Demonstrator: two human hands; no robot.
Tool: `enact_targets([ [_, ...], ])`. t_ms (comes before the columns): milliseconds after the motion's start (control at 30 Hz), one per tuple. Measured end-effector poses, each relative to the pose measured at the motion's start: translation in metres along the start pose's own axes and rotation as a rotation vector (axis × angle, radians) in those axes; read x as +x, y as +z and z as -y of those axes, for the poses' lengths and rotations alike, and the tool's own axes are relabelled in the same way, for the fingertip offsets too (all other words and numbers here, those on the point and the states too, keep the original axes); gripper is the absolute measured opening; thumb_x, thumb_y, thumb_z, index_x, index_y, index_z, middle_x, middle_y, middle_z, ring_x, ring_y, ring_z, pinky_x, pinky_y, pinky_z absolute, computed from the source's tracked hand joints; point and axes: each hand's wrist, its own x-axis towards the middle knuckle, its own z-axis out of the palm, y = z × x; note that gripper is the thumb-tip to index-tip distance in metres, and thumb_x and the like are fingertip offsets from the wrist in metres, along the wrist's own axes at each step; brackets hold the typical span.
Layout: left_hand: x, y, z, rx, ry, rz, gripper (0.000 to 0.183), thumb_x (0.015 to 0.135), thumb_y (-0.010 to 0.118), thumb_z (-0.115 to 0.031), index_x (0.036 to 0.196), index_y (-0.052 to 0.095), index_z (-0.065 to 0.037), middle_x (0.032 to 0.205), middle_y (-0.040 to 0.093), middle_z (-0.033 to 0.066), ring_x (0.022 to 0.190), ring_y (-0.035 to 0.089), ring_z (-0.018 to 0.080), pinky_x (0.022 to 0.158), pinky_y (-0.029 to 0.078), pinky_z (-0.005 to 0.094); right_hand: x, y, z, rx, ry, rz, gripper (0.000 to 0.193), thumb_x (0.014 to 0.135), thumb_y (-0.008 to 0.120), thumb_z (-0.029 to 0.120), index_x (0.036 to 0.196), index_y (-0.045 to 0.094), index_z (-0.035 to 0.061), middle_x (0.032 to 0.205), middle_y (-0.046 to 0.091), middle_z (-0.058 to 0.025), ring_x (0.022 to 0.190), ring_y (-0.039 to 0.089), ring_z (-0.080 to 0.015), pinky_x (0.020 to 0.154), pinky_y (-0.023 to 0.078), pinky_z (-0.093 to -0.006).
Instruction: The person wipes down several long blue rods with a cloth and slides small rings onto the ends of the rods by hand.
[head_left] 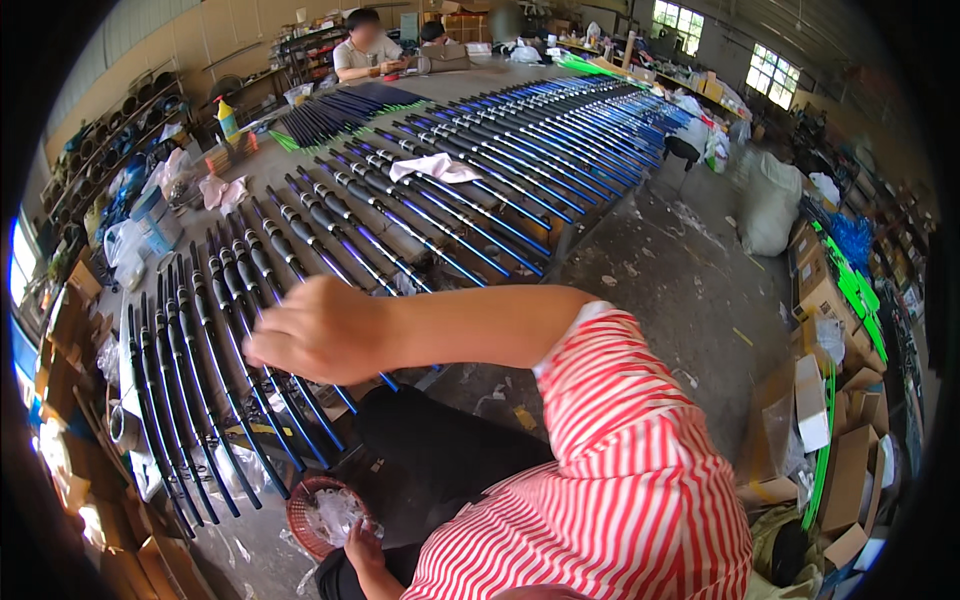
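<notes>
My right hand (312,332) is raised over the near left part of a long row of fishing rods (227,335). Its fingers are curled closed, and the arm in a red-and-white striped sleeve (625,400) crosses in front of the rods. What the fingers hold, if anything, is hidden. The rods have black grips and blue shafts and lie side by side on the table. Low in the picture, my left hand (364,548) is at the edge of a red plastic basket (298,512), fingers apart. Crumpled clear plastic (336,512) fills the basket.
A pale pink cloth (435,168) lies across the rods; another cloth (222,192) is near a bucket (155,220). Across the table sits a person (362,55). Cardboard boxes (858,480) and a white sack (768,205) stand at right. Scraps litter the floor (655,270).
</notes>
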Motion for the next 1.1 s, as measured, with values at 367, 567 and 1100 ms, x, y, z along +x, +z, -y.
enact_targets([
  [367, 0.018, 0.066, 0.003, 0.435, 0.048, 0.238, 0.021, 0.080, 0.057, -0.019, 0.091, 0.059, -0.001, 0.052, 0.045, -0.0011, 0.037, 0.037, 0.0083, 0.033, 0.028, 0.0226, -0.140, -0.058, 0.108, 0.370, 0.315, 0.388, 0.029, 0.066, 0.068, 0.016, 0.053, 0.044, 0.0096, 0.046, 0.040, -0.0014, 0.038, 0.042, -0.0164, 0.036, 0.031, -0.0276],
  [567, -0.001, 0.043, 0.003, 0.532, 0.141, 0.103, 0.021, 0.080, 0.057, -0.018, 0.092, 0.060, -0.001, 0.054, 0.050, 0.0021, 0.040, 0.041, 0.0086, 0.036, 0.032, 0.0237, -0.147, 0.034, 0.134, 0.664, 0.356, 0.489, 0.026, 0.073, 0.063, 0.019, 0.053, 0.048, 0.0080, 0.051, 0.050, -0.0060, 0.045, 0.051, -0.0221, 0.042, 0.039, -0.0306],
  [1100, -0.048, -0.026, 0.020, 0.702, 0.370, -0.334, 0.011, 0.062, 0.052, -0.010, 0.055, 0.052, -0.002, 0.048, 0.049, 0.0100, 0.042, 0.050, 0.0189, 0.042, 0.040, 0.0336, -0.189, 0.210, 0.241, 0.921, 0.019, 1.395, 0.017, 0.067, 0.067, 0.024, 0.071, 0.062, 0.0089, 0.071, 0.061, -0.0109, 0.070, 0.059, -0.0281, 0.065, 0.046, -0.0374],
])
